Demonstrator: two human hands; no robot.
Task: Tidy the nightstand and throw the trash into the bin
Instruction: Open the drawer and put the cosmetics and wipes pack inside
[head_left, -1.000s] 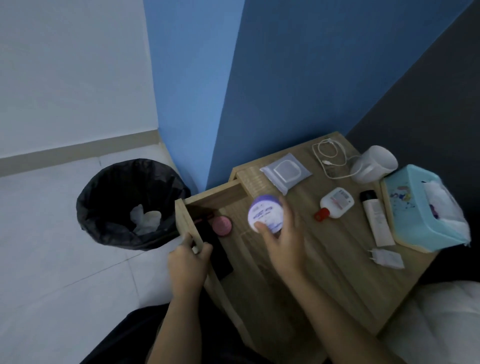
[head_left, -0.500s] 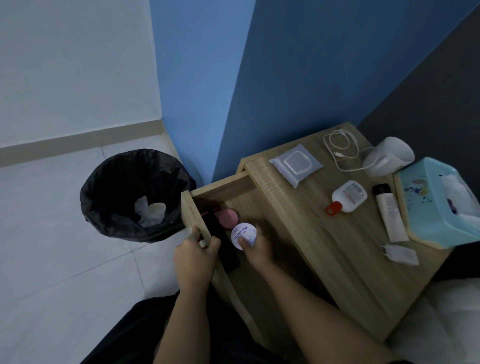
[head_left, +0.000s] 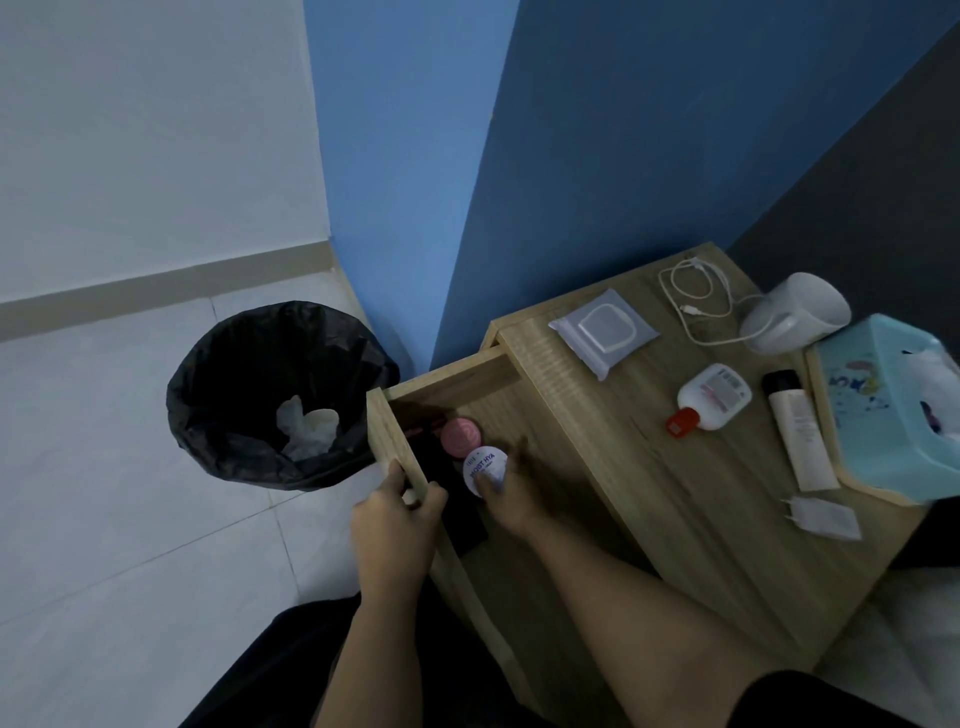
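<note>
In the middle of the frame, the wooden drawer of the nightstand is pulled open. The left hand grips its thin front board, fingers curled over the edge. The right hand is inside the drawer and holds a round jar with a flat white and purple lid, fingers wrapped round it. The jar sits just beside a round pink lid. At the left stands a round bin lined with a shiny, wrinkly black bag, with crumpled white trash inside. On the grainy wood top at the right lie a soft grey wipes pack, a looped white cable, a smooth white mug on its side, a flat bottle with a red cap, a long tube, a small white plug and a teal tissue box.
</note>
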